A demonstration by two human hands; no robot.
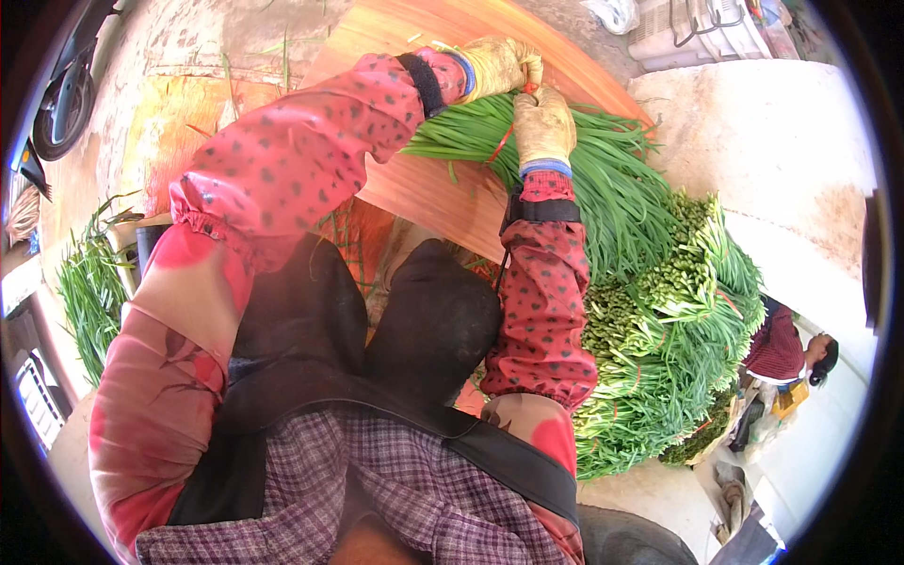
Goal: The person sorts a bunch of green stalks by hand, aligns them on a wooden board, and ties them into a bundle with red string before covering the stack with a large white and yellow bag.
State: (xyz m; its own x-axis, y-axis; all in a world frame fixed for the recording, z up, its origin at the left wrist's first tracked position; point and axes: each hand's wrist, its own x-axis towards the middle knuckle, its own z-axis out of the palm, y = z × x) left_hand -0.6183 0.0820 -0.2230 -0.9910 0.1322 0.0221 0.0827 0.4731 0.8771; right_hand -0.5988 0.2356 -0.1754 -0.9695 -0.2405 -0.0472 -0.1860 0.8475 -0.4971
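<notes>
A bunch of long green leaves, probably garlic chives [459,134], lies across a wood-grain board [424,191]. One red tie [500,145] circles the bunch. My left hand [498,67], in a yellowed work glove, is at the bunch's far side. My right hand [545,127], gloved the same way, rests over the leaves. Between the fingertips of both hands a bit of red-orange band [530,87] shows, pinched there. The glove fingers hide most of it, so whether it is knotted cannot be seen.
Tied chive bundles [657,339] are piled at my right. More loose greens [92,296] stand at the left. A white crate [696,32] sits at the back right, near a pale covered block [748,134]. Another person [780,346] is at the far right. A wheel [65,113] appears upper left.
</notes>
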